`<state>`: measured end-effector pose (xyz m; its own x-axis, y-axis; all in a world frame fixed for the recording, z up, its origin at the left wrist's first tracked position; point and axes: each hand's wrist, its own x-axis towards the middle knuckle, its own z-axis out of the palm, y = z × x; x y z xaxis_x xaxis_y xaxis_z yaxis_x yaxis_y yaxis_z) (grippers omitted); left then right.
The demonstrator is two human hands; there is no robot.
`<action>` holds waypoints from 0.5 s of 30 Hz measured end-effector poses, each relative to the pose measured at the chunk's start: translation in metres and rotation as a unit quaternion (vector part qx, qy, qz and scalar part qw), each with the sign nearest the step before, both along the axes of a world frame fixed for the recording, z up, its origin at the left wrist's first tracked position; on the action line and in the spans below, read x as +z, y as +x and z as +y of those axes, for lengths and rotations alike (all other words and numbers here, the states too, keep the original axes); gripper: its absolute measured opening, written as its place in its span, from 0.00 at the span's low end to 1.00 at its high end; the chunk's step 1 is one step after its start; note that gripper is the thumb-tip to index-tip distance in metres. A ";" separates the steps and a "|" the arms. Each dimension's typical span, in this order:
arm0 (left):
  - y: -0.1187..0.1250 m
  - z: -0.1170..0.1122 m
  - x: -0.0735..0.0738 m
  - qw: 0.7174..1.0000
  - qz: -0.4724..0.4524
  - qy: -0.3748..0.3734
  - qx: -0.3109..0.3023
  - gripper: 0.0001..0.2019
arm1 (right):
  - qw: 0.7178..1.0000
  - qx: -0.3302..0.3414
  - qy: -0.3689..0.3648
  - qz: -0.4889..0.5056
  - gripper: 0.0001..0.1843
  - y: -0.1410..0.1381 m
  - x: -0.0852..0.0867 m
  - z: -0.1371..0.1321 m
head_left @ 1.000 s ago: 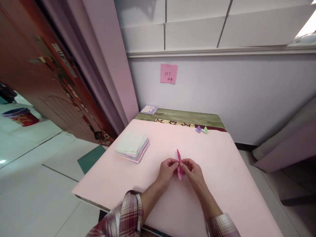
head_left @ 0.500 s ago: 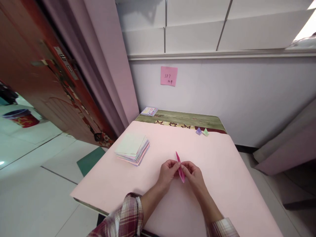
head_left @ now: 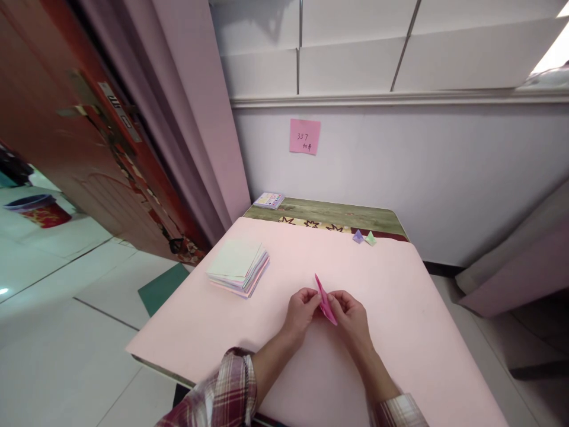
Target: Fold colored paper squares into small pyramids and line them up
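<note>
A narrow folded piece of pink paper (head_left: 325, 299) is pinched between both my hands above the pink table top (head_left: 400, 308). My left hand (head_left: 302, 311) grips its left side with closed fingers. My right hand (head_left: 351, 317) holds the right side, fingers pressed on the paper. The paper points away from me, tilted a little to the left. Both plaid sleeves show at the bottom edge.
A stack of pastel paper sheets (head_left: 239, 267) lies to the left. Two small folded paper shapes, purple (head_left: 358, 236) and green (head_left: 370, 238), sit at the far edge. A paper pack (head_left: 269, 200) rests on the wooden strip. A pink note (head_left: 304, 136) hangs on the wall.
The pink paper has turned slightly, its near tip swinging to the right, while both hands keep hold of it. The hands shifted slightly toward me.
</note>
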<state>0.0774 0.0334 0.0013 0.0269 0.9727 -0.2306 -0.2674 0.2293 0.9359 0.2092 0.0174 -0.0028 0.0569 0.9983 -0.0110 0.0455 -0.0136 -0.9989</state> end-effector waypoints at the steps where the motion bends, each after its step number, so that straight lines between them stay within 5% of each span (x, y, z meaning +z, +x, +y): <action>1: 0.000 0.000 -0.001 1.000 0.002 0.003 0.000 0.12 | 1.000 -0.012 0.006 -0.014 0.22 0.000 0.000 0.000; 9: -0.001 -0.002 0.001 0.997 0.066 0.032 0.000 0.04 | 0.987 -0.022 0.083 -0.136 0.15 -0.002 0.003 -0.003; 15: -0.005 0.000 -0.004 0.994 0.101 0.029 -0.013 0.08 | 0.969 0.009 0.146 -0.200 0.10 -0.005 0.006 -0.005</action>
